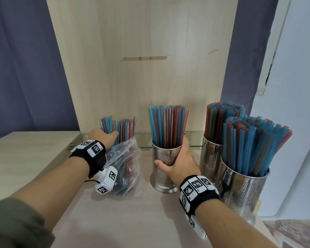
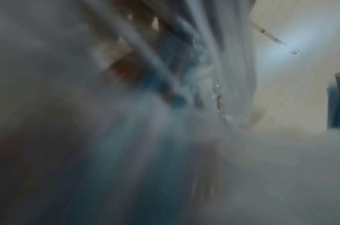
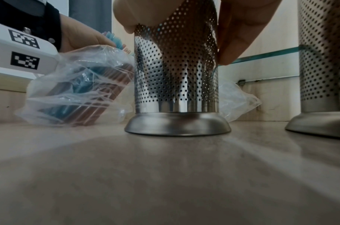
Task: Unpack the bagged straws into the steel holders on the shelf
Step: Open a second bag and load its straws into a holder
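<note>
Straws (image 1: 118, 129), blue and red, stand part-way out of a clear plastic bag (image 1: 127, 167) that slumps on the wooden shelf (image 1: 129, 217), just left of the middle steel holder (image 1: 164, 167). Left hand (image 1: 103, 137) is curled round a bunch of them near their upper ends; right hand (image 1: 177, 162) wraps the middle holder's perforated wall, thumb on the near side, fingers round the far side. That holder is only partly filled with straws, so I judge it the likely target for this handful. To do the step well: keep the bunch tight and parallel, draw it straight up so the bag film does not ride along, then bring the lower ends over the rim and let them slide down beside the straws already in. The right hand should press the holder down onto its flared base (image 3: 177, 126), since tall narrow steel tips easily. Loose bag film lies against the holder's base on both sides in the right wrist view and could catch. Left wrist view is blurred plastic and colour, no detail of the fingers. Two more holders (image 1: 243, 192) stand to the right, packed full. Shelf is pale wood grain with a wooden back panel (image 1: 141, 51); a glass strip (image 1: 143, 138) runs along the rear. Purple-grey wall (image 1: 25, 68) behind, white wall at right.
</note>
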Available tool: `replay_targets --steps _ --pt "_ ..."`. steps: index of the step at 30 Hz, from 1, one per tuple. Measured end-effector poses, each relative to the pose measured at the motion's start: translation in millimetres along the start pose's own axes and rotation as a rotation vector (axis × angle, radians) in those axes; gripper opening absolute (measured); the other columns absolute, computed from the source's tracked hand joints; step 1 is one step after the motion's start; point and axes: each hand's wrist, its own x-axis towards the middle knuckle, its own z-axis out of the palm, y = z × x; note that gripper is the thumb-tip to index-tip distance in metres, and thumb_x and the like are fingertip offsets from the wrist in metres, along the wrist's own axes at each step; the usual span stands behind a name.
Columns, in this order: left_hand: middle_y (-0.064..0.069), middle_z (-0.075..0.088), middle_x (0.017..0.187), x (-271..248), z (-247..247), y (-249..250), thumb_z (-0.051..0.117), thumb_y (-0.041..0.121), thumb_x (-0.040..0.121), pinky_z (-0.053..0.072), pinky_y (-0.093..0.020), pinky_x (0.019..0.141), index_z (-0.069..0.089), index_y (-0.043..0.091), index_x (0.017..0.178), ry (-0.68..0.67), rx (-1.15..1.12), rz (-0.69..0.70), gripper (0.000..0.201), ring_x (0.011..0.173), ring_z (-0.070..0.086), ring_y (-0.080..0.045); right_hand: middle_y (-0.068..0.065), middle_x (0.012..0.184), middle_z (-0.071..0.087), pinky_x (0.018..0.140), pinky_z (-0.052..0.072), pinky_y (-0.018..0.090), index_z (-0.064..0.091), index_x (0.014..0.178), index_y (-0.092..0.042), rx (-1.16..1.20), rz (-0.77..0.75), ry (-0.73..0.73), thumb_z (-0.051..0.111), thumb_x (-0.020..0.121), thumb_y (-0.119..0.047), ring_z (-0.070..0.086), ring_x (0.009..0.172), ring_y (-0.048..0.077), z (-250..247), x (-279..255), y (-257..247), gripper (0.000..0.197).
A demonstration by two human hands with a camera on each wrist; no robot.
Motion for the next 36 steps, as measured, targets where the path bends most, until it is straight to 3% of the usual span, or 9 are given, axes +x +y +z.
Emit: replay_targets --steps 3,6,10,13,17,19,25,30,36 --pt "-0.003 0.055 0.062 -0.4 -7.4 6.4 0.065 0.039 0.086 0.039 -0.026 0.050 0.055 0.017 0.068 0.010 -0.041 0.029 0.031 0.056 0.053 -0.022 0.001 0.139 0.049 0.100 0.051 0.043 0.006 0.149 -0.032 0.008 -0.002 0.002 0.080 0.062 -0.062 0.052 0.125 0.020 0.1 0.1 0.5 0.118" --pt "-0.003 0.054 0.064 0.8 -12.8 12.5 0.065 0.036 0.087 0.052 -0.035 0.066 0.060 0.010 0.079 0.025 -0.178 0.012 0.027 0.068 0.058 -0.030 0.002 0.137 0.051 0.098 0.052 0.044 0.007 0.149 -0.030 0.000 -0.010 0.005 0.079 0.062 -0.063 0.054 0.123 0.021 1.2 0.3 1.6 0.118" --pt "-0.007 0.058 0.076 1.2 -21.7 22.8 0.064 0.031 0.089 0.050 -0.038 0.072 0.058 0.008 0.082 0.065 -0.292 0.017 0.024 0.077 0.058 -0.031 0.000 0.137 0.049 0.101 0.050 0.044 0.008 0.149 -0.032 0.023 -0.020 0.000 0.080 0.062 -0.061 0.051 0.125 0.020 0.5 0.2 2.2 0.116" --pt "-0.009 0.060 0.089 -0.2 -31.0 32.8 0.063 0.026 0.091 0.042 -0.031 0.071 0.060 0.006 0.094 0.119 -0.379 0.041 0.020 0.079 0.055 -0.027 0.000 0.137 0.050 0.101 0.050 0.043 0.009 0.148 -0.033 0.035 -0.023 0.002 0.080 0.061 -0.062 0.051 0.125 0.019 0.0 0.1 3.0 0.116" --pt "0.001 0.067 0.074 6.0 -41.2 40.1 0.059 0.021 0.090 0.054 -0.032 0.082 0.072 0.005 0.092 0.160 -0.558 0.110 0.021 0.066 0.061 -0.007 -0.001 0.136 0.051 0.100 0.050 0.044 0.008 0.147 -0.035 0.061 -0.026 0.001 0.080 0.060 -0.062 0.052 0.124 0.019 0.9 0.6 3.5 0.116" --pt "0.005 0.068 0.072 8.1 -48.0 45.1 0.059 0.024 0.092 0.056 -0.033 0.085 0.069 0.009 0.089 0.184 -0.633 0.154 0.019 0.068 0.065 -0.006 0.000 0.136 0.051 0.100 0.050 0.044 0.008 0.148 -0.035 0.061 -0.024 0.002 0.080 0.060 -0.062 0.052 0.124 0.020 1.2 1.1 3.9 0.117" --pt "0.007 0.067 0.066 7.4 -73.4 64.2 0.058 0.031 0.089 0.056 -0.033 0.079 0.061 0.020 0.077 0.337 -0.758 0.304 0.017 0.064 0.065 -0.008 -0.001 0.136 0.051 0.099 0.051 0.045 0.008 0.148 -0.034 0.055 -0.016 -0.008 0.078 0.059 -0.064 0.053 0.124 0.020 1.5 1.7 4.8 0.117" --pt "0.009 0.062 0.061 -3.0 -95.3 84.1 0.054 0.029 0.092 0.055 -0.033 0.075 0.048 0.024 0.079 0.518 -0.968 0.304 0.015 0.057 0.059 -0.007 0.000 0.137 0.051 0.099 0.051 0.045 0.007 0.147 -0.036 0.053 -0.023 -0.012 0.078 0.060 -0.064 0.053 0.123 0.021 0.5 0.8 3.8 0.116" --pt "0.009 0.051 0.050 -26.8 -114.1 121.0 0.058 0.026 0.093 0.048 -0.029 0.058 0.046 0.017 0.079 0.404 -1.199 0.349 0.021 0.047 0.051 -0.010 0.000 0.136 0.051 0.100 0.050 0.044 0.009 0.149 -0.033 0.053 -0.022 -0.010 0.078 0.061 -0.063 0.052 0.124 0.021 0.0 0.6 4.2 0.116"
